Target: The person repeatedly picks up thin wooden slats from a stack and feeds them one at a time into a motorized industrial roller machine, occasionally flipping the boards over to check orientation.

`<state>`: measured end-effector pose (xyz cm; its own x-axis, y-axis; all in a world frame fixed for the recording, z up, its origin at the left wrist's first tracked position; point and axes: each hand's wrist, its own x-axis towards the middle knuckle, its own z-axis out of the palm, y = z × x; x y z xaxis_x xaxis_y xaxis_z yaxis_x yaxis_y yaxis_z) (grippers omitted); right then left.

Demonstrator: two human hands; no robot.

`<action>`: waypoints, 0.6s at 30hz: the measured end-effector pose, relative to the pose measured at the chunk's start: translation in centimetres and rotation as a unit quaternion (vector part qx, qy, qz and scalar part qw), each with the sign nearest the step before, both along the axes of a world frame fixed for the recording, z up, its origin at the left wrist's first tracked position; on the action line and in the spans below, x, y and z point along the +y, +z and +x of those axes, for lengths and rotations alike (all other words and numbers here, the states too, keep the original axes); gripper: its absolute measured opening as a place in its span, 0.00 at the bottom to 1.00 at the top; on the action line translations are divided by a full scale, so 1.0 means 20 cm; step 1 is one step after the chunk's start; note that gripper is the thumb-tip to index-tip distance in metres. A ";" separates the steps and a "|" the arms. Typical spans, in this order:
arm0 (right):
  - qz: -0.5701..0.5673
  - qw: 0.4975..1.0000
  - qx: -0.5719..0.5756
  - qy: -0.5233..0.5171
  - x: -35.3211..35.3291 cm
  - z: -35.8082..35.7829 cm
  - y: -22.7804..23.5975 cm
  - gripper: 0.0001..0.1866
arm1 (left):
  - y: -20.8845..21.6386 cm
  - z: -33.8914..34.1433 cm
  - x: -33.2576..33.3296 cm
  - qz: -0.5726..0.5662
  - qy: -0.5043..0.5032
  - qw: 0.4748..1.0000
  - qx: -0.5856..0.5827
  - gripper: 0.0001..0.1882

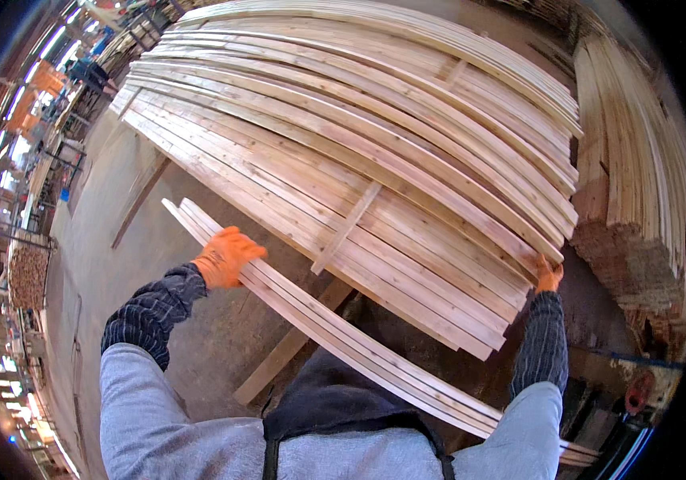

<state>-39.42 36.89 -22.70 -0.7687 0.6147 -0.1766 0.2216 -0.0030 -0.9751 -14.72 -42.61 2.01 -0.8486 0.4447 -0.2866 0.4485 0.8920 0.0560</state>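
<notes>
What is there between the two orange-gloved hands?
In the head view, the left hand grips a bundle of slats; it and the large stack's near edge lie before the right hand.

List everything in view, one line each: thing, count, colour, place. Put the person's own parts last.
Large board stack: one, pale wood, centre and top, many layers.
Cross strip: one, pale wood, lying across the large stack's near side.
Second board stack: one, pale wood, right edge.
Held boards: a small bundle, pale wood, running from left hand down to lower right.
Floor beam: one, brown wood, on the floor below the stack.
Floor: grey concrete, left.
Left hand: orange glove, gripping the bundle's upper end.
Right hand: orange glove, at the large stack's near right corner.
</notes>
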 end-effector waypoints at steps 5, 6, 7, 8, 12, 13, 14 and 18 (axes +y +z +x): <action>-0.085 0.993 -0.037 0.075 -0.13 0.29 0.05 0.37 | -0.02 0.03 0.25 0.069 -0.035 0.997 0.005 0.35; -0.078 0.993 -0.031 0.082 0.02 0.42 -0.01 0.36 | -0.05 -0.02 0.32 0.098 -0.050 0.994 0.010 0.32; -0.071 0.992 -0.044 0.098 -0.01 0.53 -0.03 0.33 | -0.07 -0.03 0.38 0.112 -0.051 0.992 0.013 0.32; -0.064 0.990 -0.059 0.115 -0.03 0.64 -0.03 0.30 | -0.09 -0.03 0.45 0.127 -0.049 0.991 0.015 0.32; 0.250 0.908 -0.198 0.271 -0.33 0.83 0.31 0.27 | -0.16 -0.08 0.72 0.162 -0.069 0.984 -0.012 0.35; 0.458 0.819 -0.147 0.313 -0.46 0.81 0.44 0.27 | -0.21 -0.09 0.79 0.192 -0.079 0.978 0.002 0.36; 0.639 0.685 -0.088 0.338 -0.62 0.79 0.54 0.28 | -0.26 -0.09 0.87 0.219 -0.090 0.971 0.017 0.36; 0.391 0.724 -0.006 0.568 -1.53 0.63 0.72 0.44 | -0.17 -0.19 0.89 0.248 -0.118 0.961 -0.031 0.41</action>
